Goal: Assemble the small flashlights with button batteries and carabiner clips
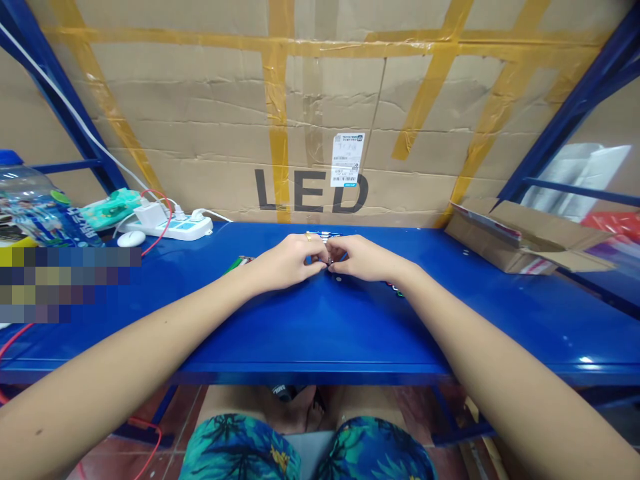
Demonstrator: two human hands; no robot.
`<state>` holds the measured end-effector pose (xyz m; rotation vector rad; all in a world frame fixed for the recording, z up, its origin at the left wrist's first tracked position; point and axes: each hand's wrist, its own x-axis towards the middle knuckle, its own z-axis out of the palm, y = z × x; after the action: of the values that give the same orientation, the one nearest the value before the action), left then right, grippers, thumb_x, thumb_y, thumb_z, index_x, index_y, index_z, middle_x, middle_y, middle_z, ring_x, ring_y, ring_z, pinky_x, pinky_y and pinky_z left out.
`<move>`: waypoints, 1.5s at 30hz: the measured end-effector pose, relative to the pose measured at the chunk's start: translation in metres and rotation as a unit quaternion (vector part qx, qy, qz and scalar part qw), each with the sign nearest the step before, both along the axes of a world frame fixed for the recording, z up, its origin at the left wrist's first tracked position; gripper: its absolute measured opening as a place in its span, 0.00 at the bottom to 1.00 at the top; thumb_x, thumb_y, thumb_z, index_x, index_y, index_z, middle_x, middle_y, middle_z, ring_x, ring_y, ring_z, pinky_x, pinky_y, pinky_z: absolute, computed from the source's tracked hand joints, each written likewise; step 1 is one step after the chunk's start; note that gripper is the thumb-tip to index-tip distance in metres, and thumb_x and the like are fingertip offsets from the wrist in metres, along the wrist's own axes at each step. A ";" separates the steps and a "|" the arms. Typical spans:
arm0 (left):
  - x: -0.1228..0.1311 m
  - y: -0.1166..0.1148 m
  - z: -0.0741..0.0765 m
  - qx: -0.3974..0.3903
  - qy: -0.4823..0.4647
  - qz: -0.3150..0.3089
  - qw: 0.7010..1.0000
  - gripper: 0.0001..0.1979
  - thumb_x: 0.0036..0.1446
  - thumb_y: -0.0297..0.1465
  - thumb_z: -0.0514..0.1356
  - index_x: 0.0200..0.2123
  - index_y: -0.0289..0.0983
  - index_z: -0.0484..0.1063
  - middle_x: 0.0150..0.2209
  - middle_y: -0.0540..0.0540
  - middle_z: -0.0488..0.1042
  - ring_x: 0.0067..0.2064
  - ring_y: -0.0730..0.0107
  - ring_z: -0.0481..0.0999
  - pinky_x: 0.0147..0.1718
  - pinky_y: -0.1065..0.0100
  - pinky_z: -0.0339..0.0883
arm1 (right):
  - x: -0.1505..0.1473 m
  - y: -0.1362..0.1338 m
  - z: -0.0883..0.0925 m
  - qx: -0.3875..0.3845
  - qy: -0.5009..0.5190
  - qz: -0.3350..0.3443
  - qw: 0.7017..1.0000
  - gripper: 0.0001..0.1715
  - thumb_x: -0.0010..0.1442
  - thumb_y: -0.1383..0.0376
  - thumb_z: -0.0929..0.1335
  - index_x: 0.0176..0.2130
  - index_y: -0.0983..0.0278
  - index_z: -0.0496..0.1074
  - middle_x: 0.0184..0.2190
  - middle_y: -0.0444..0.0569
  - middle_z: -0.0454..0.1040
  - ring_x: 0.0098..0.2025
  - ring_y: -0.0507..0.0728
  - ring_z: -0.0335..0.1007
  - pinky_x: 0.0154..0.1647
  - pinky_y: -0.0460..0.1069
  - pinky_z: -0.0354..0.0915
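Observation:
Above the blue table (310,327), my left hand (293,261) and my right hand (357,258) meet fingertip to fingertip. Both are closed in a pinch on a tiny dark, shiny piece (329,262), too small to name and mostly covered by the fingers. A ring (309,237) is on a left finger. Just behind the hands lie some small silvery pieces (325,234). A small pale round bit (339,279) rests on the table below the right fingertips. Partly hidden by my left wrist is a flat green item (239,264); small coloured pieces (395,289) show beside my right wrist.
At the left stand a plastic bottle (40,207), a white power strip (187,227) with plugs, a green packet (113,208) and a red cable (163,230). An open cardboard box (505,240) sits at the right. A large taped carton (220,133) closes off the back.

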<state>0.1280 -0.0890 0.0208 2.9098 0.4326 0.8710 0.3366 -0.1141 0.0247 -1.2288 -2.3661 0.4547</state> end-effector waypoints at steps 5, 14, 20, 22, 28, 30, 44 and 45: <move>-0.002 0.000 0.000 -0.001 0.001 0.049 0.999 0.03 0.59 0.27 0.59 0.33 0.37 0.72 0.33 0.48 0.75 0.35 0.67 0.74 0.37 0.66 0.67 | 0.002 0.002 0.000 -0.005 0.007 -0.007 1.000 0.05 0.53 0.70 0.69 0.32 0.63 0.68 0.31 0.45 0.74 0.32 0.55 0.67 0.33 0.49 0.60; -0.001 -0.005 -0.001 0.025 0.027 0.029 0.999 0.10 0.63 0.27 0.55 0.43 0.38 0.76 0.43 0.45 0.77 0.44 0.65 0.76 0.46 0.64 0.67 | 0.003 0.003 0.000 -0.006 -0.003 -0.002 1.000 0.05 0.52 0.72 0.68 0.31 0.63 0.67 0.32 0.46 0.74 0.34 0.55 0.68 0.35 0.48 0.61; -0.001 -0.007 -0.001 0.045 0.057 0.064 0.995 0.13 0.64 0.28 0.53 0.47 0.40 0.75 0.47 0.45 0.77 0.47 0.62 0.76 0.47 0.62 0.68 | 0.002 0.002 0.001 -0.001 -0.009 -0.002 1.000 0.06 0.52 0.74 0.67 0.31 0.63 0.68 0.31 0.45 0.74 0.33 0.54 0.68 0.35 0.48 0.61; -0.001 -0.008 0.000 0.058 0.074 0.077 0.993 0.14 0.65 0.28 0.52 0.49 0.41 0.74 0.49 0.45 0.77 0.47 0.61 0.77 0.46 0.61 0.69 | 0.002 0.003 0.001 0.005 -0.007 0.001 1.000 0.07 0.51 0.74 0.67 0.31 0.64 0.68 0.31 0.45 0.74 0.34 0.54 0.68 0.35 0.48 0.61; 0.000 -0.009 0.000 0.029 0.064 0.084 0.994 0.11 0.63 0.27 0.52 0.44 0.39 0.72 0.42 0.45 0.78 0.42 0.62 0.77 0.41 0.63 0.68 | 0.004 0.005 -0.001 -0.015 0.010 0.011 1.000 0.05 0.51 0.73 0.68 0.31 0.63 0.70 0.31 0.45 0.76 0.34 0.55 0.70 0.36 0.49 0.62; 0.001 -0.007 -0.003 -0.004 0.045 0.113 0.993 0.10 0.62 0.27 0.52 0.44 0.38 0.71 0.39 0.45 0.77 0.39 0.63 0.77 0.39 0.63 0.68 | 0.004 0.005 -0.001 -0.030 0.017 0.009 0.999 0.06 0.51 0.72 0.68 0.32 0.63 0.71 0.32 0.45 0.76 0.35 0.55 0.71 0.36 0.49 0.63; 0.003 0.012 -0.014 -0.031 0.180 0.177 0.967 0.10 0.60 0.23 0.54 0.35 0.36 0.75 0.39 0.41 0.78 0.41 0.58 0.76 0.39 0.63 0.66 | 0.006 0.006 0.000 -0.024 0.002 0.002 1.000 0.07 0.51 0.72 0.69 0.32 0.62 0.71 0.32 0.45 0.76 0.34 0.55 0.71 0.36 0.49 0.63; 0.003 0.013 -0.014 -0.044 0.176 0.180 0.967 0.08 0.59 0.23 0.54 0.34 0.36 0.74 0.38 0.41 0.78 0.40 0.59 0.76 0.37 0.63 0.66 | 0.006 0.006 0.000 -0.024 0.002 0.004 1.000 0.07 0.51 0.72 0.69 0.33 0.62 0.71 0.32 0.45 0.76 0.34 0.55 0.71 0.36 0.49 0.63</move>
<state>0.1308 -0.0757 0.0064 2.9486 1.0232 0.3377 0.3429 -0.1079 0.0245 -1.2381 -2.3706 0.5204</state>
